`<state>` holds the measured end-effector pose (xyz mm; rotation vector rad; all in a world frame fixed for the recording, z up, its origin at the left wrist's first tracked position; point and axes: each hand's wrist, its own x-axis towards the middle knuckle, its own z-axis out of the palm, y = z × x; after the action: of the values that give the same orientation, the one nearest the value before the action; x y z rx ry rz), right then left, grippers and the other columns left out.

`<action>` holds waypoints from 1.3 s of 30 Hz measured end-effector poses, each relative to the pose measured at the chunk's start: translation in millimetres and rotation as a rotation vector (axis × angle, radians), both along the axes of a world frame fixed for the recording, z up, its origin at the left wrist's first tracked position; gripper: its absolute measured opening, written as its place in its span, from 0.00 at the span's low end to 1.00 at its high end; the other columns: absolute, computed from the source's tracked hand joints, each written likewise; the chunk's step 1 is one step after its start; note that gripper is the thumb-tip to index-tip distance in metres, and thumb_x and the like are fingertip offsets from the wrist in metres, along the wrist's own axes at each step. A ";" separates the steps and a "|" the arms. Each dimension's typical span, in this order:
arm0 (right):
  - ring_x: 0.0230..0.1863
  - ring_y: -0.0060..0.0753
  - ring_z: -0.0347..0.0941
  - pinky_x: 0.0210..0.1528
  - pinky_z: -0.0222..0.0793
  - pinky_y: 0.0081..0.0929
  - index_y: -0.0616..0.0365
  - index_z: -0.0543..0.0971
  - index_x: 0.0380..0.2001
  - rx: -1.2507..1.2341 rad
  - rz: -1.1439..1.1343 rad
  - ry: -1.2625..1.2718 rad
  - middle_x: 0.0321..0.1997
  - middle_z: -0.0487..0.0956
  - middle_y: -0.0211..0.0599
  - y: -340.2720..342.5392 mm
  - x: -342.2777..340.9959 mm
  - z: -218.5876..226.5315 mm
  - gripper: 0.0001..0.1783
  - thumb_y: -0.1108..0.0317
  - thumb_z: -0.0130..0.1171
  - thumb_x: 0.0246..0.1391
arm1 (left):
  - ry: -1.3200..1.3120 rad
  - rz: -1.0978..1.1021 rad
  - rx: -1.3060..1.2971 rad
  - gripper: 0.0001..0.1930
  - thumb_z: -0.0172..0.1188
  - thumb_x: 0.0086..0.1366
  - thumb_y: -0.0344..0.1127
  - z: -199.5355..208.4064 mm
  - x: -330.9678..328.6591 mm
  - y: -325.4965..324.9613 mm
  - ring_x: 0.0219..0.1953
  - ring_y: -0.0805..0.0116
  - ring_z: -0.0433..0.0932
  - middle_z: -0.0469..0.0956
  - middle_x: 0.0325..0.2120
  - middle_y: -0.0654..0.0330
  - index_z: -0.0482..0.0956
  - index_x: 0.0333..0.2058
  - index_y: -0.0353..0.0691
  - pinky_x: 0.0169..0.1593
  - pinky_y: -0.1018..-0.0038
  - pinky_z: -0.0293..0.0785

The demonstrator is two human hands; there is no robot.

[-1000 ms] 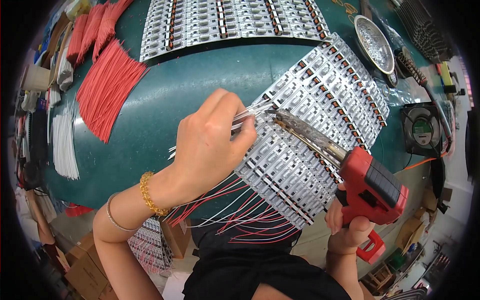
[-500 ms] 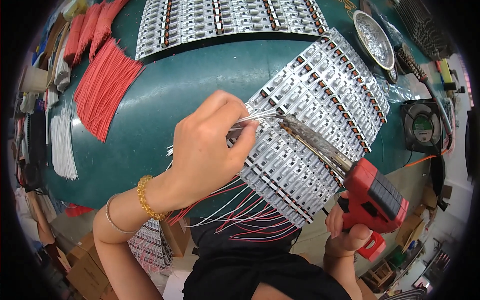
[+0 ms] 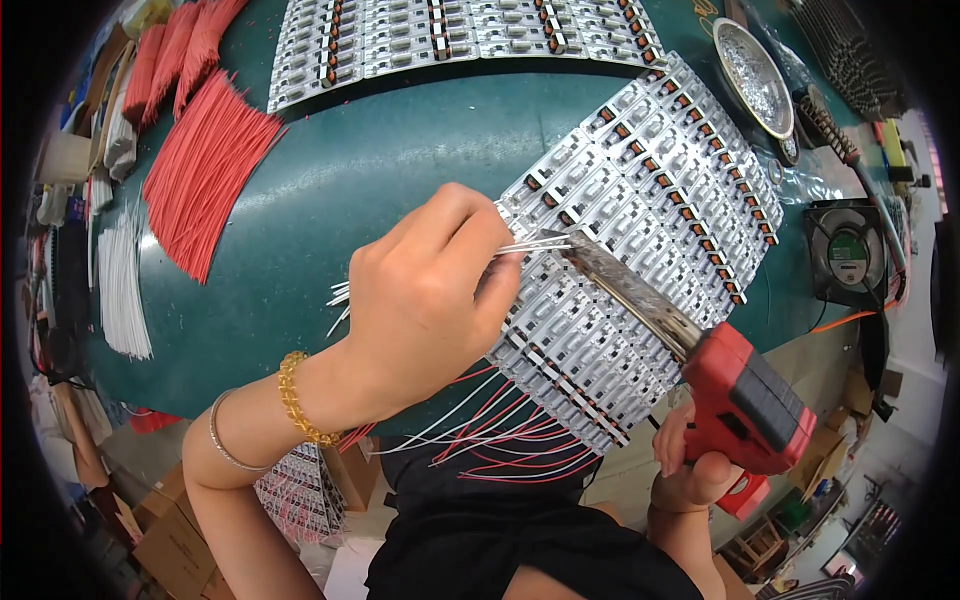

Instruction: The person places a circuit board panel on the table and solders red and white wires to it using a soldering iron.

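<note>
My left hand (image 3: 425,300) pinches several thin white wires (image 3: 537,245), whose ends reach past the fingertips over a panel of small circuit boards (image 3: 625,340). The wires' other ends stick out on the far side of the hand. My right hand (image 3: 690,465) is wrapped round the grip of a red and black soldering gun (image 3: 740,390). Its long, darkened metal barrel slants up to the left, with the tip at the wire ends; whether tip, wire and board touch I cannot tell. Red and white wires (image 3: 500,425) trail from the panel's near edge.
Another board panel (image 3: 460,40) lies at the far edge of the green table (image 3: 400,130). On the left are bundles of red wires (image 3: 210,175) and white wires (image 3: 122,290). A metal bowl (image 3: 750,80), a coiled-spring holder (image 3: 825,130) and a small fan (image 3: 845,255) stand at right.
My left hand has shifted slightly right, and the white wire ends have moved right to the gun's tip. The soldering gun has moved only a little.
</note>
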<state>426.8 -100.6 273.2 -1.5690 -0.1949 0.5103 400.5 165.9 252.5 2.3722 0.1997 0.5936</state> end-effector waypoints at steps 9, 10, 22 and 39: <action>0.07 0.17 0.56 0.11 0.54 0.15 0.76 0.61 0.48 0.045 0.028 -0.004 0.07 0.62 0.23 -3.9 -2.0 -2.8 0.53 0.32 0.58 0.39 | -0.021 -0.025 0.035 0.05 0.61 0.47 0.22 -0.8 -0.1 0.7 0.21 0.65 0.73 0.73 0.24 0.57 0.72 0.23 0.33 0.24 0.75 0.69; 0.07 0.17 0.57 0.11 0.54 0.15 0.76 0.61 0.49 0.058 0.030 0.006 0.07 0.62 0.23 -4.6 -2.6 -3.4 0.53 0.32 0.58 0.39 | -0.026 -0.036 0.026 0.05 0.60 0.48 0.21 -0.7 0.4 1.3 0.21 0.66 0.73 0.73 0.24 0.57 0.73 0.23 0.33 0.24 0.76 0.69; 0.08 0.18 0.58 0.12 0.55 0.16 0.75 0.62 0.46 0.132 0.006 0.077 0.08 0.63 0.24 -13.5 -7.0 -0.9 0.51 0.34 0.59 0.38 | 0.061 -0.073 -0.094 0.03 0.60 0.49 0.21 3.4 0.6 -3.8 0.23 0.69 0.74 0.75 0.24 0.57 0.75 0.24 0.31 0.25 0.78 0.69; 0.08 0.18 0.57 0.12 0.54 0.15 0.74 0.63 0.47 0.152 0.025 0.030 0.08 0.62 0.23 -13.7 -10.6 -6.2 0.49 0.35 0.59 0.40 | 0.005 -0.064 0.043 0.04 0.60 0.46 0.21 -0.7 -0.9 -5.6 0.21 0.67 0.75 0.74 0.24 0.58 0.74 0.22 0.33 0.24 0.76 0.70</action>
<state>416.2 -114.3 267.0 -1.4112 -0.2256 0.5265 399.6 160.3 251.8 2.4124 0.1145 0.5667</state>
